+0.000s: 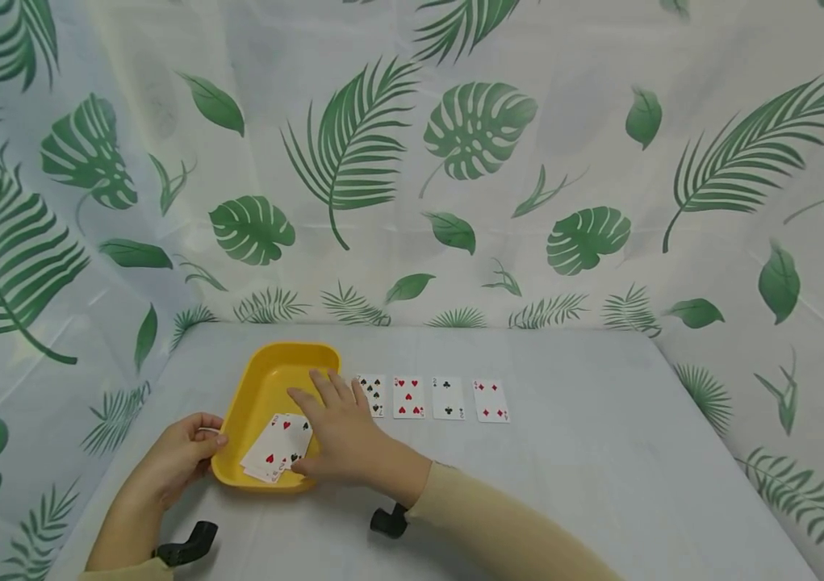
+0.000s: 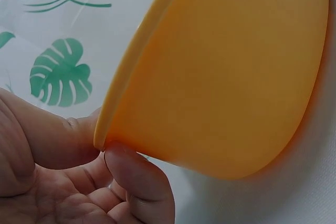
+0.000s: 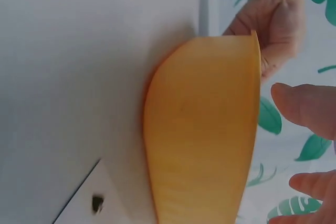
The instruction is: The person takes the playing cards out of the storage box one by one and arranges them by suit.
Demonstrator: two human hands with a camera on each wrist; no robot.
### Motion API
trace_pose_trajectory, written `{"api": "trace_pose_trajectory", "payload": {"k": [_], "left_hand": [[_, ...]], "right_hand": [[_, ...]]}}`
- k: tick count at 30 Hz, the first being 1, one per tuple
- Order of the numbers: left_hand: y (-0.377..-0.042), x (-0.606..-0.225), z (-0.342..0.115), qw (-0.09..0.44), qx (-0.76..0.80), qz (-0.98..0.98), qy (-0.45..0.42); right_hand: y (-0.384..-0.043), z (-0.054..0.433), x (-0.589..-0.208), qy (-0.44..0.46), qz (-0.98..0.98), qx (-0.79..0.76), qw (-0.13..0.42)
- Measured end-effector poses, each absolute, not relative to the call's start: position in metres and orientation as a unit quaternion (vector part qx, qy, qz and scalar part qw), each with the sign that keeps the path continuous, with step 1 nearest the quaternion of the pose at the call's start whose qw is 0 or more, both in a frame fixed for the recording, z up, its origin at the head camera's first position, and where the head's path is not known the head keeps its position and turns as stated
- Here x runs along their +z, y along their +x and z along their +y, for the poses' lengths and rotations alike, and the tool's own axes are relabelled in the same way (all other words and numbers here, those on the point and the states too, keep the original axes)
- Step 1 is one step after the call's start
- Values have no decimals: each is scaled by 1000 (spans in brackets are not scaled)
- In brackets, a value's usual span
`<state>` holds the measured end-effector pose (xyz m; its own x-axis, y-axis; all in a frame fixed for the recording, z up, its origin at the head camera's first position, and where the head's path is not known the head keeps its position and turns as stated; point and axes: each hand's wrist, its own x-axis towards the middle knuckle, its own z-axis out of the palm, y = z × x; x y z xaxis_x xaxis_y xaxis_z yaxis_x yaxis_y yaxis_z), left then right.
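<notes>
Pale table [image 1: 564,484], yellow tray [image 1: 266,387] between the hands, playing cards on both sides of the right one!
The left hand [image 1: 182,452] pinches the tray's near rim, thumb against fingers; the right hand [image 1: 349,440] hovers over the opposite side, fingers spread wide, no card visible in its grasp. Between them, overlapping cards [image 1: 277,444] lie inside the tray, and just past the right hand, four face-up cards [image 1: 408,398] line up, the nearest partly covered by its fingers.

I've got smooth, satiny plastic here, this tray [image 1: 269,387]; smooth, paper-looking cards [image 1: 273,444]; matt tabletop [image 1: 571,468]; creased, faintly shiny backdrop [image 1: 571,48]; my sleeve [image 1: 513,524], matt cloth.
</notes>
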<state>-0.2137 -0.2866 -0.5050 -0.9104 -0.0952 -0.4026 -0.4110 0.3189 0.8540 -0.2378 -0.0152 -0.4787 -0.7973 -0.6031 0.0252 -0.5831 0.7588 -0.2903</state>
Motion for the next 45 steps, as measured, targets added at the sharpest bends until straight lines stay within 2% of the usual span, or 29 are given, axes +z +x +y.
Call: {"api": "trace_pose_trajectory", "payload": {"k": [6, 16, 27, 45], "left_hand": [[-214, -505, -288, 143, 563, 798, -157], [-214, -505, -289, 151, 571, 793, -148], [-214, -505, -291, 156, 575, 790, -144], [-214, -506, -289, 150, 574, 791, -152]], "right_hand": [[-242, -44, -488, -329, 937, -107, 33], [-239, -78, -496, -292, 951, -79, 58], [-245, -88, -508, -292, 955, -22, 46], [-248, -93, -516, -287, 957, -23, 39]]}}
